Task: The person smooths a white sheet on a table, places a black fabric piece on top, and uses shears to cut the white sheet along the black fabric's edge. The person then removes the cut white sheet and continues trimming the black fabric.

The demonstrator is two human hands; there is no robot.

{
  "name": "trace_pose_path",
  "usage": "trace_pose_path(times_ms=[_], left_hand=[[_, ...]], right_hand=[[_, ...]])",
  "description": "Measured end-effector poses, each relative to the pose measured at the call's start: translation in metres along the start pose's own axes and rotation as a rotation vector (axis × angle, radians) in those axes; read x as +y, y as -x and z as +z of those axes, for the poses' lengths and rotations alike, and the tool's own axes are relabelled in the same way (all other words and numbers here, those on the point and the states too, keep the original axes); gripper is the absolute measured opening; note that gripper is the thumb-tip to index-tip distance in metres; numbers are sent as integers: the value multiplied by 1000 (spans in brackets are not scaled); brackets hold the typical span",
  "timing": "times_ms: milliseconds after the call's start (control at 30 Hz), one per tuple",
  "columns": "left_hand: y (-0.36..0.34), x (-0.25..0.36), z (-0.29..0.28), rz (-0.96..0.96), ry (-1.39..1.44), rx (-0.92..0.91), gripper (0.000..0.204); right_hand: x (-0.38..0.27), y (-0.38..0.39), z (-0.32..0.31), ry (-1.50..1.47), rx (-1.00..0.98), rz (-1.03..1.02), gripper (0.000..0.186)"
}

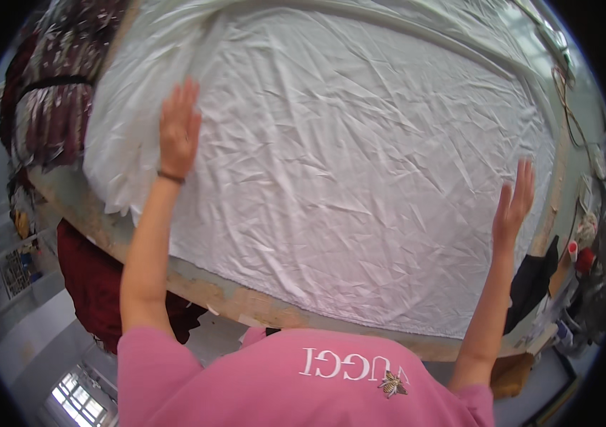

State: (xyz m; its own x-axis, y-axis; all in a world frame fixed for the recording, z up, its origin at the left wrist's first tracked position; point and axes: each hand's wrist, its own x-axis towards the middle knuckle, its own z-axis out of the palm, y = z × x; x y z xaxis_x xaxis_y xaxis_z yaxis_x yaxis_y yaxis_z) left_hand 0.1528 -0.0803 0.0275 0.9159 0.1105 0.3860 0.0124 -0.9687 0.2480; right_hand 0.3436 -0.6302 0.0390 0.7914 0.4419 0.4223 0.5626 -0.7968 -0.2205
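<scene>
A large sheet of wrinkled white fabric covers most of the table, its near edge lying just short of the table's front edge. My left hand is over the left part of the fabric, fingers stretched out, a dark band at the wrist. Over the right border of the cloth is my right hand, its fingers also straight and a little apart. Neither hand holds anything; whether the palms press on the fabric I cannot tell. Looser folds of the white cloth bunch up beyond and left of my left hand.
Bundled dark red pieces in clear wrapping sit at the far left. Dark red cloth hangs below the table's wooden front edge. On the right are a black cloth, a cord and assorted small items.
</scene>
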Motion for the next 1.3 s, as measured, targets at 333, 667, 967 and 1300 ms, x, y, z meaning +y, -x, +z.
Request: trace_pose_path(times_ms=[333,667,967,1300], left_hand=[[118,-43,-64,-237,-221,-55,46],[57,-11,-41,-134,-82,151,32],[-29,-74,31,-202,-192,-150,43],[67,-4,-6,-75,-230,66,46]], right_hand=[[-37,146,-46,183,-262,118,50],[-70,165,-56,104,-270,115,51],[-45,190,-61,187,-228,386,52],[-51,240,-81,257,-169,539,55]])
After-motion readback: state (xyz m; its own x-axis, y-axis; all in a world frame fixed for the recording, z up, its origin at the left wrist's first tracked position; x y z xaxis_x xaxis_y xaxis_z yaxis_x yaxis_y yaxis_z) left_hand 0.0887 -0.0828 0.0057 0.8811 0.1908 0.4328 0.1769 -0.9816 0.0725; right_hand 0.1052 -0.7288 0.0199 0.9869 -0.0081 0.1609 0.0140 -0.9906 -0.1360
